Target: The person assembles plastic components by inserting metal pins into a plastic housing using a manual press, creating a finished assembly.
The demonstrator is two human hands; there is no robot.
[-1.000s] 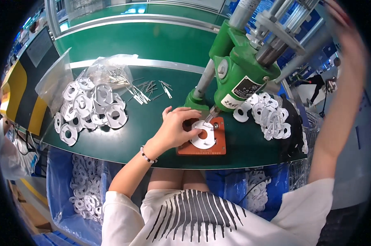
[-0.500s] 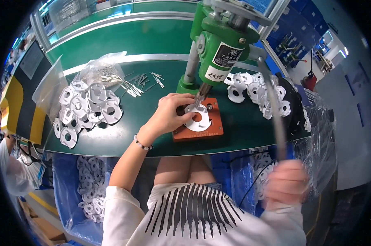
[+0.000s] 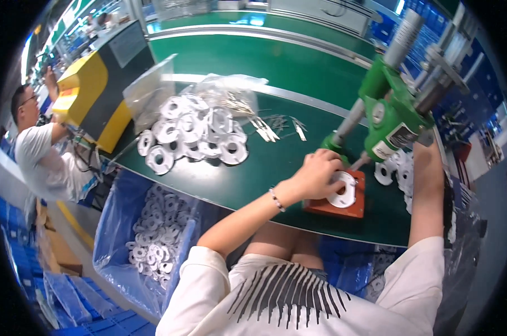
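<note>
A white plastic ring [image 3: 347,196] lies on the orange-red fixture block [image 3: 334,210], below the tip of a green hand press [image 3: 389,120]. My left hand [image 3: 320,175] rests at the ring's left side, its fingers bent and its thumb on the ring's edge, gripping it. The press's narrow metal tip [image 3: 360,162] comes down slantwise close to my fingertips. My right forearm [image 3: 427,196] reaches up along the right side of the press. The right hand is hidden behind the press head, so its fingers do not show.
White rings [image 3: 189,127] are heaped at the bench's left, beside a plastic bag and thin metal pins [image 3: 263,129]. More rings [image 3: 400,171] lie right of the press. A blue lined bin [image 3: 111,235] of rings stands below. Another person [image 3: 43,148] sits far left.
My right hand has gone from low beside the bench, on the lever, up behind the press head. The view has swung left. My left hand stays at the ring.
</note>
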